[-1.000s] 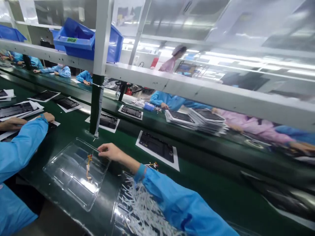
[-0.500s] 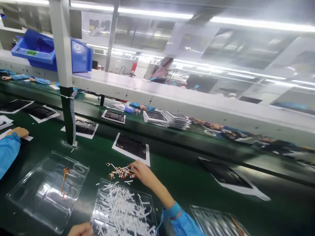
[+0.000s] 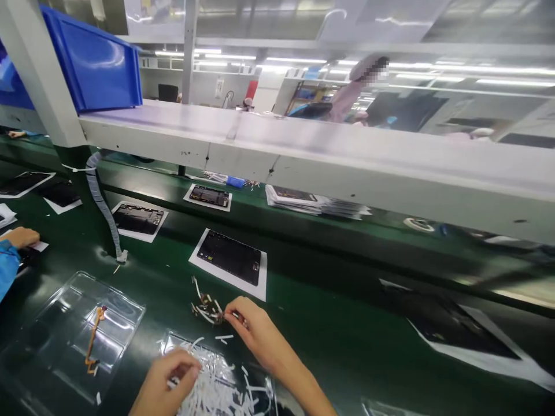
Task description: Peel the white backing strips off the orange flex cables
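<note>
My right hand [image 3: 254,326] pinches at the right edge of a small pile of little white, orange and brown pieces [image 3: 207,307] on the green bench. What sits between its fingertips is too small to name. Closer to me, my left hand [image 3: 167,381] is curled over the left side of a clear plastic tray of white paper-like strips [image 3: 212,384], thumb and finger nearly together. Whatever it may hold is hidden. To the left, an orange flex cable [image 3: 93,338] lies in another clear plastic tray [image 3: 56,346].
Beyond the pile, a dark flat panel [image 3: 229,257] rests on white paper; another panel [image 3: 451,323] lies at right. A post [image 3: 82,190] and a long shelf [image 3: 303,144] with a blue bin [image 3: 95,69] cross the bench. A co-worker's hand [image 3: 21,237] is at far left.
My left hand has come up from the tray's lower left edge to over the strips. My right hand stays by the pile, which looks smaller. The camera view has shifted.
</note>
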The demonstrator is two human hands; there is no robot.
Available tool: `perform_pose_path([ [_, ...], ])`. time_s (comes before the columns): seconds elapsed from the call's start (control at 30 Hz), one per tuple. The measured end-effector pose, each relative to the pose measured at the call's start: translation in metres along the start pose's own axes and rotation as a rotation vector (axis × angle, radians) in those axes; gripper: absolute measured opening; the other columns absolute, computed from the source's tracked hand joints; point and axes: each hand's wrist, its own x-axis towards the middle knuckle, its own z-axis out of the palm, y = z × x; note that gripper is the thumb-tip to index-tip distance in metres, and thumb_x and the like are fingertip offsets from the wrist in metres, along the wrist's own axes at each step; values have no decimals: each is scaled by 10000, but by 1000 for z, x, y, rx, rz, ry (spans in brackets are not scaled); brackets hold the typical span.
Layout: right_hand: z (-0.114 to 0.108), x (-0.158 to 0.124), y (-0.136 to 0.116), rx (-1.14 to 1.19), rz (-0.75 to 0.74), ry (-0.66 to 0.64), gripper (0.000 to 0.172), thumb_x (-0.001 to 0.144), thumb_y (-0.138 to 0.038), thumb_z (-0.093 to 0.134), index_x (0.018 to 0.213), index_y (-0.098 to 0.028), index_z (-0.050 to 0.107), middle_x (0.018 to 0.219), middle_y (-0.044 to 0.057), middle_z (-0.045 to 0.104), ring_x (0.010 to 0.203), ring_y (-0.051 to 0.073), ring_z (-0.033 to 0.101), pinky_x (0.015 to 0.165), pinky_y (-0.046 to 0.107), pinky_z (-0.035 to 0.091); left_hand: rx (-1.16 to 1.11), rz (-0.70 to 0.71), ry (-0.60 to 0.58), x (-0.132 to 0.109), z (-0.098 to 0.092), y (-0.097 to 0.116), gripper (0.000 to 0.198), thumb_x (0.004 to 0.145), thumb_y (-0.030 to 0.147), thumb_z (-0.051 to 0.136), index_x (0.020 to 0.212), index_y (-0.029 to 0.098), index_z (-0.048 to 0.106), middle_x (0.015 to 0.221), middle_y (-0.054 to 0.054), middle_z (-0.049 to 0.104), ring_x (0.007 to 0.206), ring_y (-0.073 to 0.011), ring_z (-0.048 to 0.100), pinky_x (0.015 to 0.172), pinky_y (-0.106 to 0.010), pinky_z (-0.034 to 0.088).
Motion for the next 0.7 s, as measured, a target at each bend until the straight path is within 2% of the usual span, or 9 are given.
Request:
perform_pose_path([
  [0.07, 0, -7, -4, 60, 21, 8, 181, 1027, -161, 477, 966, -194, 645, 963, 49, 660, 900, 206, 607, 814, 336, 490, 194, 101, 42, 26, 18, -28, 172, 960, 220, 628, 1107, 209, 716, 1148, -84, 718, 1067, -263, 695, 911, -391, 581],
  [0.13, 8, -6, 0, 118, 47, -3, 162, 986, -150, 524, 913, -197, 661, 914, 43, 664, 879, 214, 599, 805, 336, 472, 390, 188, 33, 51, 28, -50, 464, 897, 210, 696, 1348, 262, 604, 1412, -103, 594, 1302, -302, 566, 1078, -462, 488],
  [0.2, 18, 0, 9, 181, 82, -13, 132, 933, -138, 572, 894, -197, 684, 868, 39, 669, 840, 216, 599, 788, 334, 463, 563, 168, -36, 70, 32, -64, 673, 832, 203, 772, 1449, 276, 515, 1486, -110, 525, 1316, -303, 538, 1082, -466, 477],
  [0.3, 27, 7, 19, 299, 141, -9, 118, 897, -169, 596, 911, -180, 712, 828, 45, 674, 774, 210, 606, 735, 323, 466, 673, 116, -121, 83, 32, -76, 362, 874, 166, 720, 1228, 235, 691, 1179, -87, 699, 1112, -295, 638, 982, -462, 519],
  [0.37, 26, 7, 21, 403, 173, -12, 143, 911, -255, 603, 892, -168, 716, 779, 40, 672, 708, 197, 609, 668, 301, 471, 673, 105, -110, 84, 30, -81, 220, 914, 128, 650, 1095, 211, 744, 1059, -86, 724, 1043, -305, 657, 956, -493, 516],
  [0.47, 18, 0, 15, 556, 227, 5, 285, 929, -424, 609, 873, -159, 699, 696, 20, 652, 615, 173, 595, 579, 273, 461, 638, 98, -45, 80, 24, -80, 305, 932, 138, 633, 1222, 203, 698, 1251, -127, 679, 1216, -344, 586, 1045, -562, 446],
  [0.53, 13, -9, 6, 636, 263, 24, 358, 920, -505, 618, 875, -157, 689, 686, 16, 649, 599, 164, 591, 576, 271, 467, 582, 103, -35, 75, 22, -73, 374, 937, 191, 653, 1310, 218, 645, 1316, -119, 659, 1251, -314, 581, 1067, -519, 455],
  [0.63, 14, -28, -13, 733, 291, 14, 410, 902, -566, 637, 866, -160, 686, 721, 24, 671, 638, 161, 610, 627, 277, 492, 250, 36, -79, 62, 26, -52, 371, 924, 220, 676, 1295, 204, 662, 1177, -96, 741, 1025, -232, 711, 897, -355, 575],
  [0.7, 19, -44, -27, 777, 307, -9, 413, 900, -571, 646, 848, -163, 686, 708, 19, 668, 635, 155, 605, 626, 268, 487, 50, -19, -81, 51, 31, -36, 216, 928, 224, 669, 1122, 188, 755, 1037, -81, 784, 920, -215, 736, 830, -310, 582],
])
